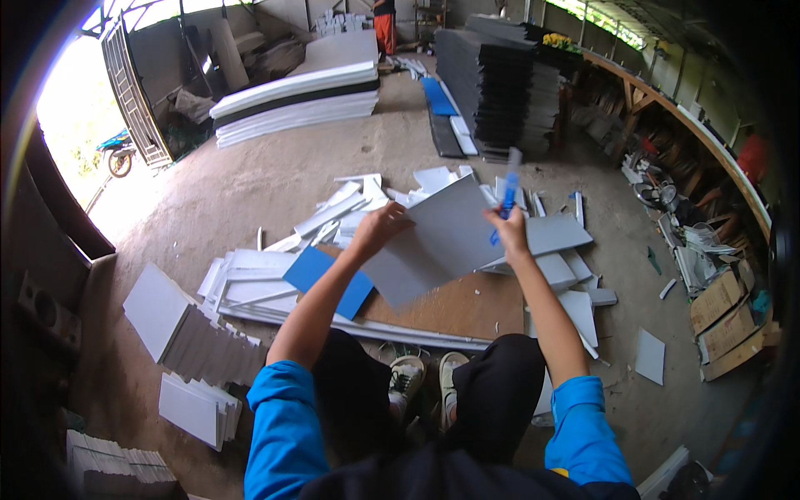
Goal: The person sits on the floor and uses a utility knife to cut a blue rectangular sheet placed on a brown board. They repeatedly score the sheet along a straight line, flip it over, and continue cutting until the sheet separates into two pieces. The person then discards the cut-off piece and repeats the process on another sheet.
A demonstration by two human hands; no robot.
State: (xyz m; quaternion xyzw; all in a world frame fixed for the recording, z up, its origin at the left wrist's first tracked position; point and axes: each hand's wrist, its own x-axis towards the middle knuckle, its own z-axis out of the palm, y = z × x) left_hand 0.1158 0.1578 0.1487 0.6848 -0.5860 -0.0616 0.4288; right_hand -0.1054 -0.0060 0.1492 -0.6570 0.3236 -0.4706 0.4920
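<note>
A flat light-grey foam sheet [437,237] is held up at a tilt over the work board. My left hand [382,229] grips its upper left edge, fingers closed. My right hand [508,227], beside the sheet's right edge, is closed around a blue utility knife [509,196] whose pale tip points up and looks blurred. Whether this hand also touches the sheet, I cannot tell. Beneath lies a brown board [467,308] resting on white sheets. A blue panel [329,279] sits at the board's left, partly behind my left forearm.
White offcuts [342,204] are heaped beyond the board. Stacked white pieces [196,333] stand at the left. Farther off are a white and black sheet stack [296,104] and a tall dark stack [500,87]. Cardboard [729,321] lies at the right. A person [385,29] stands at the back.
</note>
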